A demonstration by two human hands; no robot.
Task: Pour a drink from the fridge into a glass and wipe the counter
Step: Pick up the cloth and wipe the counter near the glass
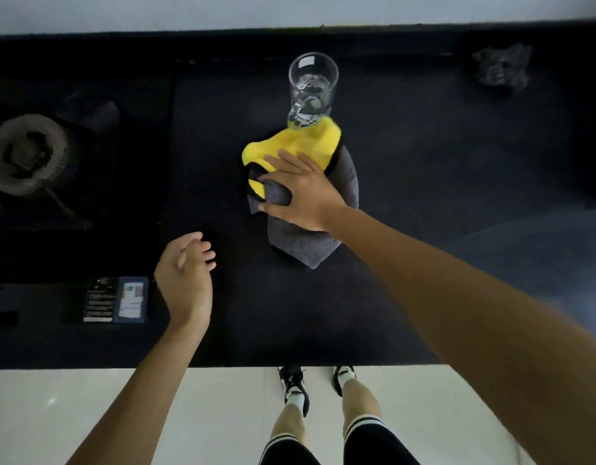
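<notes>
The cloth [289,142] is lying on the worktop [424,196] just before the filled glass [313,78]. The right hand [300,193] is pressing it, grip released; the left hand [185,273] is hovering empty. Wiping is seemingly underway; the next sweep is calling for skirting the glass.

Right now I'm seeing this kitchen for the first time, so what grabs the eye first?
The bright yellow-and-grey cloth at the middle of the dark counter, under the right hand. Just behind it stands a clear glass with some clear liquid. The left hand hovers empty near the front edge.
</notes>
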